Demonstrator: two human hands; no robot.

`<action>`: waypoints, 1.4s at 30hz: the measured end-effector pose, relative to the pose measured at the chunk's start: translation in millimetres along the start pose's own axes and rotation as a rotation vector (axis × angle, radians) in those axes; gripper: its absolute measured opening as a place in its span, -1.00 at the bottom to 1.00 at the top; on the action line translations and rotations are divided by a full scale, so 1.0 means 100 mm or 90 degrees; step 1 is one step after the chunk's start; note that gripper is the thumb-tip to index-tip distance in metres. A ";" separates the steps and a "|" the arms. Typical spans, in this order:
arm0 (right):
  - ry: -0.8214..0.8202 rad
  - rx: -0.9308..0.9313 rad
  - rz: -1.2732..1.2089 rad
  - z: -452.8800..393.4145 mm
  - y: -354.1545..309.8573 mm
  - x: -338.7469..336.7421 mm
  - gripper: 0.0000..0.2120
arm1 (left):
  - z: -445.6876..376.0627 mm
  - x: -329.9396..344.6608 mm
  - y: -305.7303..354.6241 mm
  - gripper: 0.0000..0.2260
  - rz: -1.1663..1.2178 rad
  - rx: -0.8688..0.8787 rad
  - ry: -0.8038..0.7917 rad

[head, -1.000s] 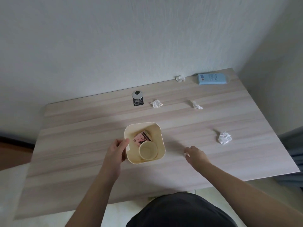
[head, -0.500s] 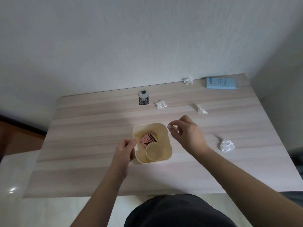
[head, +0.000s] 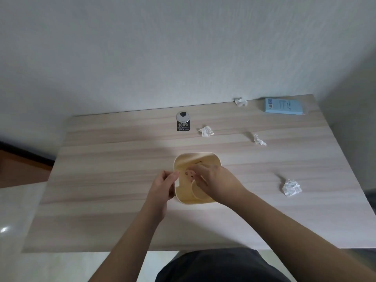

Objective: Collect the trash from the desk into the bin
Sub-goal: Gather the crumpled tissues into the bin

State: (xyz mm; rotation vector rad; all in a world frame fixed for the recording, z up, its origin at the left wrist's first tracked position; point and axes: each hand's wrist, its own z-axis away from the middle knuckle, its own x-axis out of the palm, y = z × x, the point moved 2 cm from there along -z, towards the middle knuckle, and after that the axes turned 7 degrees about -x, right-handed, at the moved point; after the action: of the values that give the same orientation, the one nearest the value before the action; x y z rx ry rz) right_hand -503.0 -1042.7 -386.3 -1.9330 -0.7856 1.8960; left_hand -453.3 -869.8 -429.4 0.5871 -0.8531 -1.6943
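Observation:
A cream bin (head: 195, 156) stands at the middle of the wooden desk (head: 101, 180). My left hand (head: 162, 184) grips its left rim. My right hand (head: 217, 180) is over the bin's mouth with its fingers dipped inside, pinched together; whether a scrap is in them is hidden. Inside the bin lie a paper cup (head: 198, 195) and a pink wrapper (head: 188, 173). Crumpled white papers lie on the desk: one (head: 206, 131) behind the bin, one (head: 258, 140) to the back right, a larger one (head: 291, 187) to the right, and one (head: 241, 102) by the wall.
A light blue box (head: 283, 106) lies at the back right corner. A round cable grommet (head: 183, 116) with a black label (head: 183, 126) sits near the back edge. White walls close the back and right sides.
My right hand picked a small white scrap off the desk right of the bin, brought it to the rim, and now reaches into the bin. My left hand kept hold of the bin.

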 end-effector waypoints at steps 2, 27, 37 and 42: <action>0.039 0.002 -0.022 -0.07 0.00 -0.07 -0.75 | -0.09 -0.08 0.06 -0.71 -0.001 0.000 0.009; -0.124 0.336 0.175 -1.60 1.66 0.61 -0.41 | -0.99 -0.75 0.56 -0.68 0.044 0.004 0.010; -0.153 0.325 0.180 -1.55 1.77 0.82 -0.47 | -0.98 -0.66 0.57 -0.74 0.070 0.004 -0.003; -0.064 0.310 0.178 -1.37 1.81 0.77 -0.65 | -0.98 -0.55 0.51 -0.76 0.069 -0.006 -0.006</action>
State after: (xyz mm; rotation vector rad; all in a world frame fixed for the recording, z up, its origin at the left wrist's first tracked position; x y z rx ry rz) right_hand -341.1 -1121.9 -544.9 -1.7105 -0.0533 2.1086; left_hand -333.5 -847.9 -451.8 0.5175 -0.8677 -1.6030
